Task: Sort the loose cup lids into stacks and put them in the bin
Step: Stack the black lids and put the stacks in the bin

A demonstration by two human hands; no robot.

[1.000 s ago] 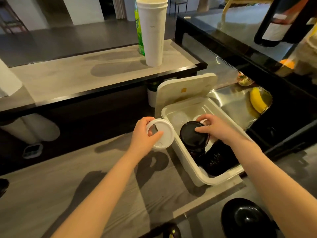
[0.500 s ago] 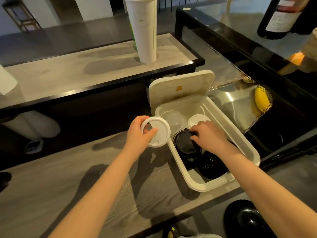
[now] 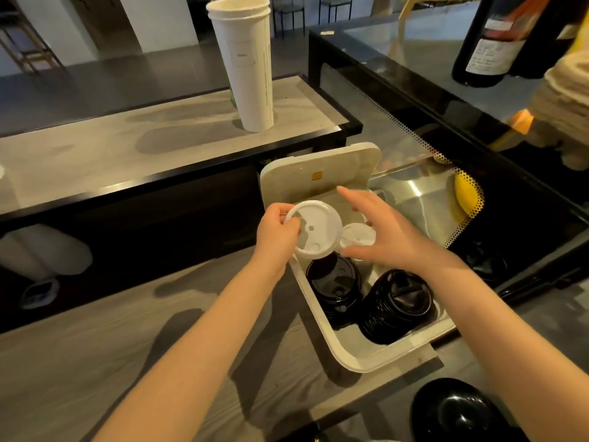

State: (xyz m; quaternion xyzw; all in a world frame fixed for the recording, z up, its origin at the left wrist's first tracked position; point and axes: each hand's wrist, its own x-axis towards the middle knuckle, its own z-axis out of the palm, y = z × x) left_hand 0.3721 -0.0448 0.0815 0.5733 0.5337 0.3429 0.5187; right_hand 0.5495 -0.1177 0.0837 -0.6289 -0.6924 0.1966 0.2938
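- White lid (image 3: 314, 229) is pinched by its rim in the left hand (image 3: 277, 232), thumb on the face and fingers curled behind the edge. It's held tilted over the far-left corner of the bin (image 3: 318, 323), not down in it yet.
- Right hand (image 3: 382, 231) has nothing in it. The fingers are spread and pretty much straight, hovering over the back of the bin just beside the held lid.
- Between the two hands sits the white stack (image 3: 358, 236), partly hidden by the lid and the palm. My guess is that's where this one belongs.
- How I'd do it: turn the lid to face the same way as the stack's top one, centre it over the pile, then lower it flat so the rims nest.
- I'd steady the pile from the side with the free hand, since it looks short and light and would probably skate if bumped. Don't drop the lid from height or it'll likely land cocked.
- Nearer in the bin are a black stack (image 3: 334, 282) and a taller black stack (image 3: 398, 301) beside it, so the colours seem sorted.
- Flip cover (image 3: 318, 173) stands open at the back of the bin, which sits at the right end of the grey wood surface (image 3: 95, 362).
- Further off, tall paper cups (image 3: 251, 68) stand on the raised ledge.
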